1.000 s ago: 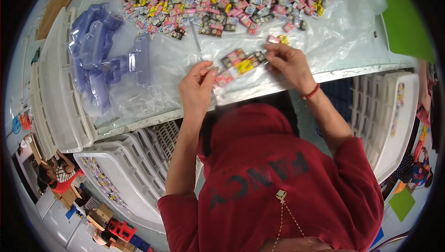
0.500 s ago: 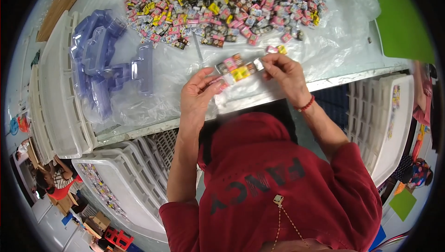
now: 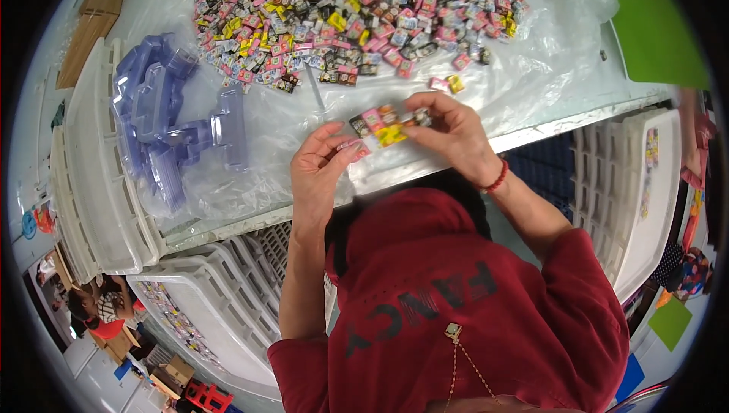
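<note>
**Small patterned pieces being handled between both hands**

A flat group of small, rectangular pink, yellow, black and brown pieces (image 3: 391,135) is being handled near the front edge of the pale tabletop (image 3: 585,99); whether it is being held clear of the surface cannot be told. By the left hand (image 3: 343,144), a pink piece (image 3: 357,149) at the group's lower left end is being pinched narrowly between thumb and fingers. By the right hand (image 3: 411,118), a blurred dark-and-white piece (image 3: 421,117) at the other end is being gripped, thumb and forefinger close together.

Beyond the hands, a wide multicoloured heap of similar pieces (image 3: 357,22) is being carried on a clear plastic sheet (image 3: 558,48), with translucent violet-blue plastic trays (image 3: 154,102) lying to the left.

Judging by the grip, single pieces are being fitted into close rows. The next move seems to call for the left end being steadied while the right-hand piece is being lined up without neighbours being nudged apart.
</note>
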{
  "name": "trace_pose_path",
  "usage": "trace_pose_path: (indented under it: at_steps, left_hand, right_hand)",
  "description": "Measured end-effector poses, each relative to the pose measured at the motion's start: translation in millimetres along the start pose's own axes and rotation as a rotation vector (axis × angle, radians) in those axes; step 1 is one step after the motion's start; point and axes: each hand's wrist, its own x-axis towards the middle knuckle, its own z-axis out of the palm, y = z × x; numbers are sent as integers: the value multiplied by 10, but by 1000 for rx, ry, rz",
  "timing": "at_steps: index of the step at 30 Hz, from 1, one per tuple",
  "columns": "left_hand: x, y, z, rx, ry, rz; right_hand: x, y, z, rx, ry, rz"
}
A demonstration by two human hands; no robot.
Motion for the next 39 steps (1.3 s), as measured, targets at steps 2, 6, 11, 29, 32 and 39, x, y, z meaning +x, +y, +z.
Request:
trace_pose_path:
  at_steps: [2,6,11,29,32,39]
  left_hand:
    - [40,-14,24,14,0,28]
    - [81,20,35,9,-18,53]
    - [-8,86,-74,145,51,-26]
    - [-440,36,-355,-151,139,153]
    - [-474,32,-395,-82,196,175]
    - [-448,184,-397,-129,266,131]
  right_hand:
    - [3,-1,-40,-40,1,15]
    - [33,-75,-34,-46,23,36]
    - [108,-93,81,-239,14,37]
    - [243,-94,598,-342,-92,191]
    - [266,-120,701,-267,-126,181]
    - [300,-254,731,-135,-151,197]
